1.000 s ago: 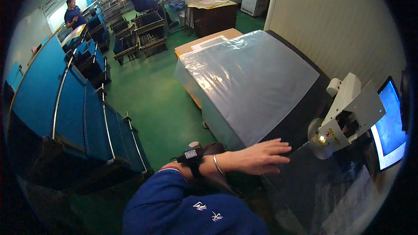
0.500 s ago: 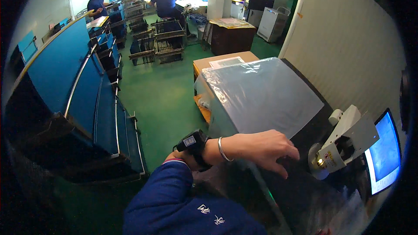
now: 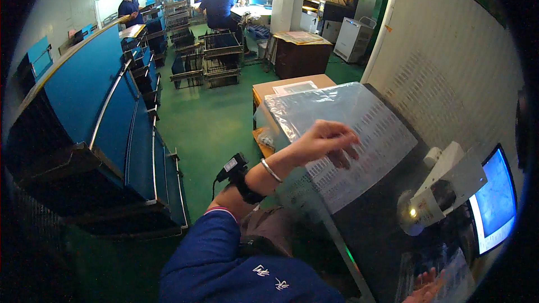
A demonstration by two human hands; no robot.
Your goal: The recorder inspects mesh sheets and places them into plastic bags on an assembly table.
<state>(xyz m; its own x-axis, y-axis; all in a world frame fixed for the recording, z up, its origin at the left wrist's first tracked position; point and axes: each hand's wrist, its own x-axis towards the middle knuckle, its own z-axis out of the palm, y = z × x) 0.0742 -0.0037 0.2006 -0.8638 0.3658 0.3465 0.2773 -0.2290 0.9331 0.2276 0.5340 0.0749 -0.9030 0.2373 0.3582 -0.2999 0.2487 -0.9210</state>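
Over plastic sheet (image 3: 342, 134) | left hand (image 3: 325, 141) raised, fingers drooping, empty | right hand (image 3: 425, 290) open

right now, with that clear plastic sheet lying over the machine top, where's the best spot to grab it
Probably the near left corner of the clear plastic sheet, where it crinkles and hangs over the edge of the machine top, giving loose film to pinch. Come from the left, aisle side, where the left hand hovers, fingers curled. The rest lies flat, offering nothing to pinch.
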